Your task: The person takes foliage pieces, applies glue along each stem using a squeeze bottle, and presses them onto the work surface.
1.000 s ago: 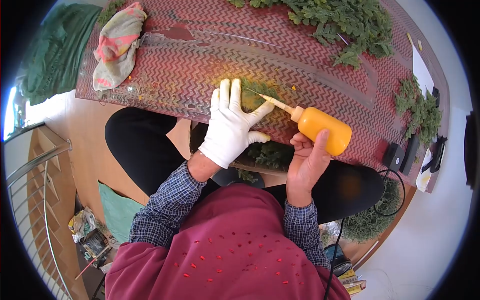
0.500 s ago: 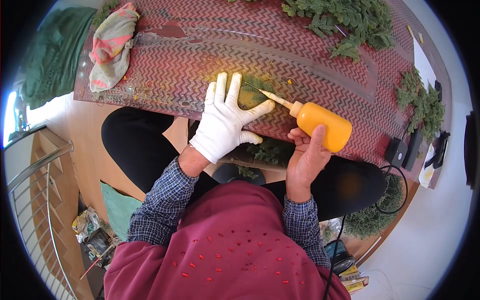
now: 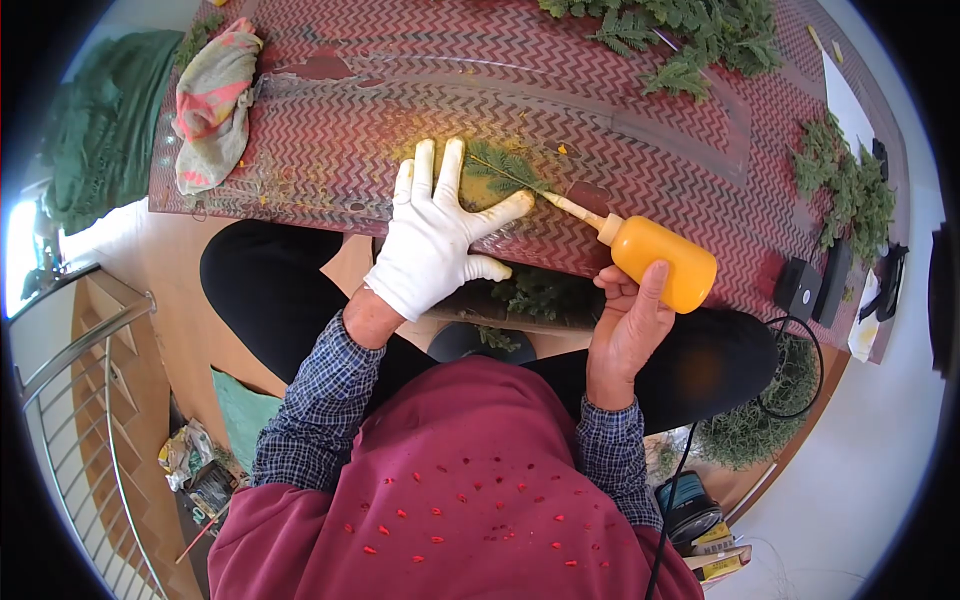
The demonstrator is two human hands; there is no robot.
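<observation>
My left hand point(image 3: 430, 235), in a white glove with yellow-stained fingertips, lies spread on the patterned tabletop beside a small green leaf sprig point(image 3: 503, 168). Yellow stains surround the sprig on the table. My bare right hand point(image 3: 632, 325) grips an orange squeeze bottle point(image 3: 665, 262), tilted so its long nozzle points left. The nozzle tip is at the sprig's stem end, close to my gloved thumb; whether it touches the stem I cannot tell.
A heap of green sprigs point(image 3: 690, 45) lies at the table's far side, with another bunch point(image 3: 845, 190) at the right. A crumpled cloth point(image 3: 215, 105) rests at the left edge. Black boxes point(image 3: 800, 290) and a cable sit at the right. More greenery point(image 3: 545, 295) shows below the table edge.
The bottle and my right hand have shifted slightly right and down, drawing the nozzle from over the leaf to its stem end. My left hand stays spread and appears slightly farther left.
</observation>
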